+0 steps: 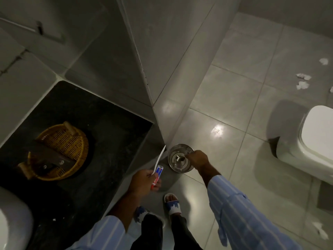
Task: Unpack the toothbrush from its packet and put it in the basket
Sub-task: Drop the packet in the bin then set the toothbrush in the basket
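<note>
Left hand (142, 179) at 6 o'clock, closed round the toothbrush (158, 163) and a strip of red, white and blue packet (157, 175). White stem slanting up from the fist toward 12 o'clock, tip near the corner of the wall. Cannot tell whether the packet is fully off the brush.

Right hand (197, 158) just right of the brush, reaching down over a steel bin (180, 159) on the floor, fingers pinched together over its open top. Something small and pale below the fingertips, inside the bin; too small to tell whether gripped or loose. Sleeve (239, 210) striped pale blue, running off toward 5 o'clock.

Basket (59, 150) at 9 o'clock: woven, amber, round, sitting on the dark tabletop (100, 123), well apart from the brush. A dark flat object (48, 154) lying across it.

Edge of a white basin (10, 230) at 7 o'clock. Toilet (313, 141) at 3 o'clock. Bits of white paper (303, 80) scattered on the tiled floor (234, 87) toward 2 o'clock, one more at 4 o'clock. Two feet in blue-and-white sandals (172, 204) at 6 o'clock, beside the bin.
</note>
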Motion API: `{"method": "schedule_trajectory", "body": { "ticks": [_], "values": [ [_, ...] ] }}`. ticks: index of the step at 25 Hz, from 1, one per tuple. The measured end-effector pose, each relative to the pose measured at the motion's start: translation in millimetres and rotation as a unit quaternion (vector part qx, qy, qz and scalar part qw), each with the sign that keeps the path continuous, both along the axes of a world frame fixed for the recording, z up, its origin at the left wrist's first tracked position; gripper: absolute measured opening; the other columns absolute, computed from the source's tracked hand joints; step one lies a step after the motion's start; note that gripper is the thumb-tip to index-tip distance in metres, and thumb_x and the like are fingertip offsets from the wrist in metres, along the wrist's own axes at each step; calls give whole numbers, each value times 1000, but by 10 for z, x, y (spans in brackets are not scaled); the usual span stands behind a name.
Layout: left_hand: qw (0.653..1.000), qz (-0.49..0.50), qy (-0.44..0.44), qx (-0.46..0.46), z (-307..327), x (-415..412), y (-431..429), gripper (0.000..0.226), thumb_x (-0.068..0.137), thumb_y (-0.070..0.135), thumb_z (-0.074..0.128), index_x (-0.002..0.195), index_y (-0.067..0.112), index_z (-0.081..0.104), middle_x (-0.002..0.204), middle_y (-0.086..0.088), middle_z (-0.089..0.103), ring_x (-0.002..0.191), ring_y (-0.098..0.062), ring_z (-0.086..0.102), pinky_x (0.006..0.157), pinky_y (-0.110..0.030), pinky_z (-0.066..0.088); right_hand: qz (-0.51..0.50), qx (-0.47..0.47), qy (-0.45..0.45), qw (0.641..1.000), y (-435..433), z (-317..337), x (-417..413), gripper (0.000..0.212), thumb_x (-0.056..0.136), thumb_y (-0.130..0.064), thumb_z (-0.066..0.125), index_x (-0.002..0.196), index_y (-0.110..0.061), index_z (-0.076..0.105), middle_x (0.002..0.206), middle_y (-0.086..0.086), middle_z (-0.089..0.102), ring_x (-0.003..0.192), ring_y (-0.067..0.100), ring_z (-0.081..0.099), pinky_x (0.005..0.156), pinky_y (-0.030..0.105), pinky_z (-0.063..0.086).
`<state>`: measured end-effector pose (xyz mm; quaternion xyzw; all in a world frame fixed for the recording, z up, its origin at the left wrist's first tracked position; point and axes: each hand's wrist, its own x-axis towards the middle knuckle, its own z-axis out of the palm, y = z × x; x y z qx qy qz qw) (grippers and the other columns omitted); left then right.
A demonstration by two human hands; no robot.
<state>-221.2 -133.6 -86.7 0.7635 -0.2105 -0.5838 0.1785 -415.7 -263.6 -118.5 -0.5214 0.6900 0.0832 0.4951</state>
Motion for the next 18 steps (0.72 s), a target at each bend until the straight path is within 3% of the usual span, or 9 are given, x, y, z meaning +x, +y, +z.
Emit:
{"method": "schedule_trajectory", "body": {
  "ticks": [1, 4, 9, 12, 13, 15, 18],
  "values": [
    [1000, -17, -8, -3, 61, 25, -25, 21, 96, 13, 56, 112, 3, 65, 83, -9, 73, 69, -18, 73, 58, -26, 59, 59, -54, -1, 997, -39, 171, 96, 34, 94, -34, 55, 112, -9, 70, 117, 10, 69, 105, 23, 63, 86, 29, 45],
    [994, -80, -67, -24, 294, 110, -92, 24, 97, 13, 54, 112, -2, 66, 82, -11, 71, 61, -18, 66, 54, -27, 54, 176, -153, -118, 965, -129, 754, 436, 30, 91, -30, 62, 115, -13, 69, 118, 7, 68, 109, 21, 62, 87, 23, 41],
    [962, -189, -182, -74, 879, 416, -312, 27, 96, 24, 58, 111, 5, 70, 108, -16, 74, 96, -29, 71, 85, -38, 57, 467, -196, -132, 852, -129, 1491, 1032, 31, 91, -27, 63, 119, -14, 69, 121, 8, 69, 109, 22, 64, 94, 27, 48],
    [933, -250, -239, -101, 1236, 692, -414, 25, 94, 25, 59, 107, 8, 72, 109, -13, 74, 101, -27, 69, 93, -39, 53, 573, -261, -84, 773, -106, 1743, 1339, 28, 94, -25, 57, 116, -15, 72, 113, 5, 72, 103, 21, 67, 86, 20, 45],
    [933, -247, -240, -108, 1326, 787, -423, 24, 94, 24, 59, 106, 8, 72, 106, -12, 74, 96, -25, 70, 90, -38, 55, 585, -275, -72, 759, -113, 1820, 1439, 27, 94, -26, 57, 114, -16, 72, 111, 4, 73, 102, 20, 67, 87, 21, 46],
    [941, -223, -228, -117, 1480, 991, -428, 22, 94, 26, 59, 104, 11, 72, 99, -5, 76, 81, -15, 71, 72, -29, 56, 579, -269, -73, 766, -154, 1950, 1652, 25, 92, -28, 59, 110, -18, 73, 107, 3, 73, 99, 19, 67, 89, 26, 50],
    [945, -218, -203, -133, 1704, 1334, -386, 18, 93, 29, 60, 105, 21, 70, 88, 8, 74, 69, -1, 65, 59, -17, 46, 567, -258, -88, 777, -185, 2131, 1982, 22, 90, -28, 59, 105, -19, 73, 101, 3, 73, 93, 20, 69, 78, 24, 48]
  ]
}}
